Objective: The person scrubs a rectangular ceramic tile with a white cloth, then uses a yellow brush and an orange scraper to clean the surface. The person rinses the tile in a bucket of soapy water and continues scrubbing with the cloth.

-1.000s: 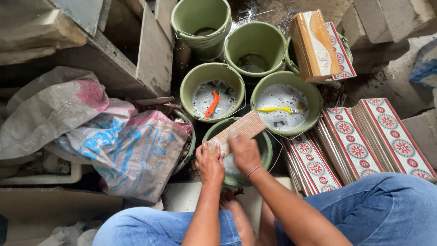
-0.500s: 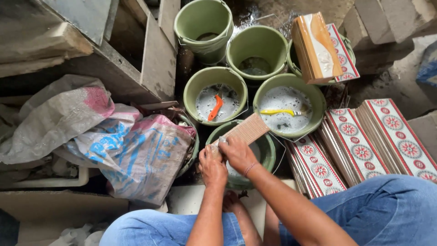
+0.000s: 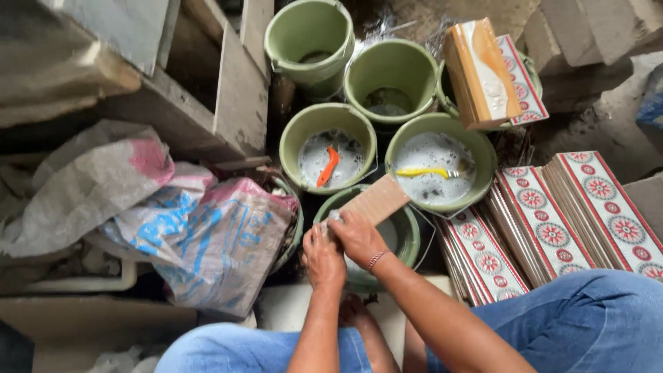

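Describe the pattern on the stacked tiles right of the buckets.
Red and white tiles with round red flower medallions and striped borders, seen in the head view.

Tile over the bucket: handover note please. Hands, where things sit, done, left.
Left hand: gripping the near end of the tile.
Right hand: on the same end, beside the left.
Tile slants over the nearest green bucket, plain back up.
Patterned tiles stand stacked to the right.
Orange brush and yellow brush lie in two sudsy buckets.
Done: cannot tell.
Left: tile not yet set down.
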